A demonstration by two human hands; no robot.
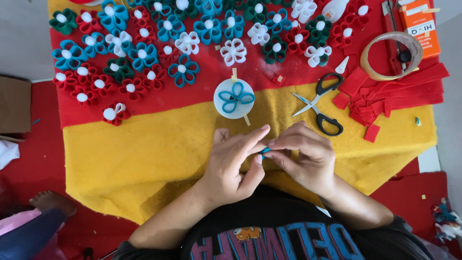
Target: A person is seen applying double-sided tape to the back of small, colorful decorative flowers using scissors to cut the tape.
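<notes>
Head view, looking down on a work surface covered with yellow felt [144,159] in front and red felt [192,96] behind. Left hand [236,161] and right hand [305,156] meet at centre over the yellow felt; both pinch one small blue felt piece [264,151] between thumb and fingertips, left index finger extended above it. Only a sliver of the piece shows; its shape cannot be told. Just beyond the hands, on the seam of the two felts, sits a white round disc [234,98] carrying a blue looped-petal flower outline [236,97], with tan sticks protruding at top and bottom of the disc. To the right of the disc, black-handled scissors [320,106] lie open on the yellow felt. Further right, a pile of cut red felt strips [394,89], with a roll of clear tape [392,55] touching its upper edge and an orange box [423,24] at the far corner. Across the red felt, many finished felt flowers [144,53] in blue, red, green and white, each with a white centre, lie close together. Lower left, another person's bare foot [53,202] rests on the red floor covering.
</notes>
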